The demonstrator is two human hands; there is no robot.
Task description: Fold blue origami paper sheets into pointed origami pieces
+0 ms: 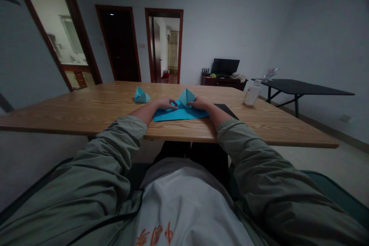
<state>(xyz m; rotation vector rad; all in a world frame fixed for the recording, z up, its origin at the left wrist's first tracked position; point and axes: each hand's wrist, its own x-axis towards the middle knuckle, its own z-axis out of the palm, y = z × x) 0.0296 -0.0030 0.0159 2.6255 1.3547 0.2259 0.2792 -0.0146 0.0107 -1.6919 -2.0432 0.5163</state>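
A blue sheet of paper [178,114] lies flat on the wooden table [86,107] in front of me. One part of it is folded up into a raised point between my hands. My left hand [165,103] rests on the sheet's left side, fingers curled and pressing the paper near the fold. My right hand [198,103] pinches the raised fold from the right. A finished blue folded paper shape [141,95] stands on the table a little to the left of my left hand.
A dark flat pad [226,109] lies right of the sheet. A white bottle [251,94] stands further right on the table. Behind are a black side table [300,87], a TV on a low cabinet [225,67] and several doorways.
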